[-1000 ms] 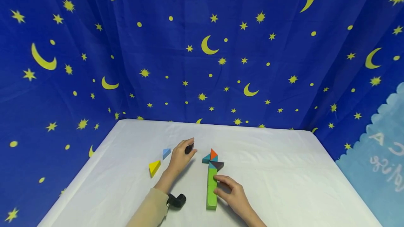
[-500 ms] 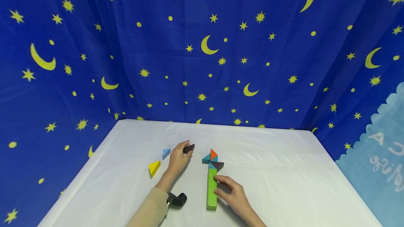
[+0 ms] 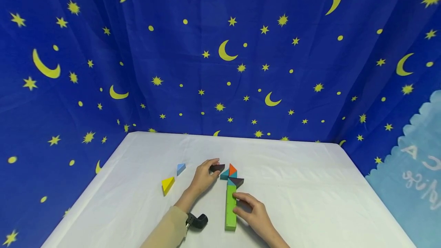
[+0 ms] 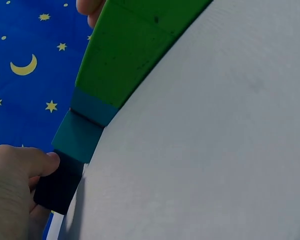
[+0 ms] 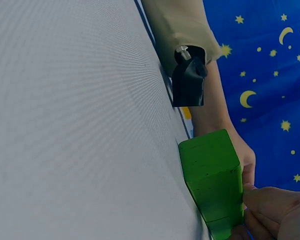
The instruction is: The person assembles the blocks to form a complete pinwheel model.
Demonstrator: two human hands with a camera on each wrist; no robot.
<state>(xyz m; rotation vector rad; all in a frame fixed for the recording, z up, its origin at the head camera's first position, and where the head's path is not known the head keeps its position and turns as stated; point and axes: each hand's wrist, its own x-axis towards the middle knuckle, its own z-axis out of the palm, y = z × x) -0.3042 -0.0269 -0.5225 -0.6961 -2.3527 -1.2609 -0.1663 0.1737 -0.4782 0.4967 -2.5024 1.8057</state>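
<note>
Thumb and fingers of my left hand (image 3: 203,178) pinch a dark triangular block (image 3: 218,168) in the head view. In the left wrist view this dark block (image 4: 59,185) lies right at a teal block (image 4: 79,136). Teal pieces and an orange triangular block (image 3: 232,170) form the far end of a row. Nearer stands another dark triangular block (image 3: 237,182), beside a small teal triangle. A long green block section (image 3: 231,211) runs toward me from there. My right hand (image 3: 255,212) touches the green section's right side with thumb and forefinger.
A yellow triangular block (image 3: 167,185) and a light blue triangular block (image 3: 180,168) lie on the left of the white-covered table (image 3: 303,194). A black wrist camera (image 3: 198,221) juts from the left sleeve. A blue star-patterned curtain (image 3: 193,49) rises behind the table.
My left hand has carried the dark triangular block right and slightly nearer, up to the left of the teal and orange pieces. The right hand stays against the green section.
</note>
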